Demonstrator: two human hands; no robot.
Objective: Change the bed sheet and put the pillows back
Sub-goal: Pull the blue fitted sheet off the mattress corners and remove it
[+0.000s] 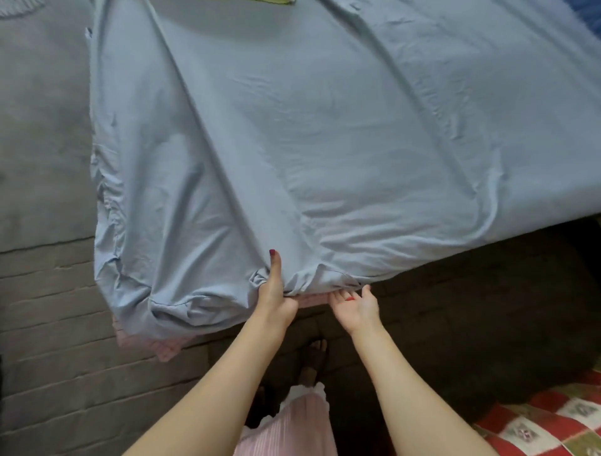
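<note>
Pink ribbed clothing (294,426) is showing at the bottom edge, nearest the camera, with two bare forearms reaching forward from either side of it. To the lower right a red-and-white checked cloth (549,420) is lying on the floor, and bare feet (313,361) are standing on a dark rug (471,325) just below the bed's edge.

Further out, the left hand (274,299) is gripping a bunched fold of the light blue bed sheet (325,146) at the mattress edge, thumb extended upward along the fabric and the other fingers curled under the gather. Just beside it, the right hand (356,304) is lying palm up with fingers spread apart and relaxed, its fingertips touching the sheet's hem and holding nothing.

Under the hem a strip of pink mattress (162,348) is peeking out at the near corner. Beyond the hands the sheet is spreading wrinkled over the whole bed, draping loosely over the left side. A grey brick-patterned floor (48,309) is running along the left, and a sliver of yellow-green (276,2) is showing at the far top edge.
</note>
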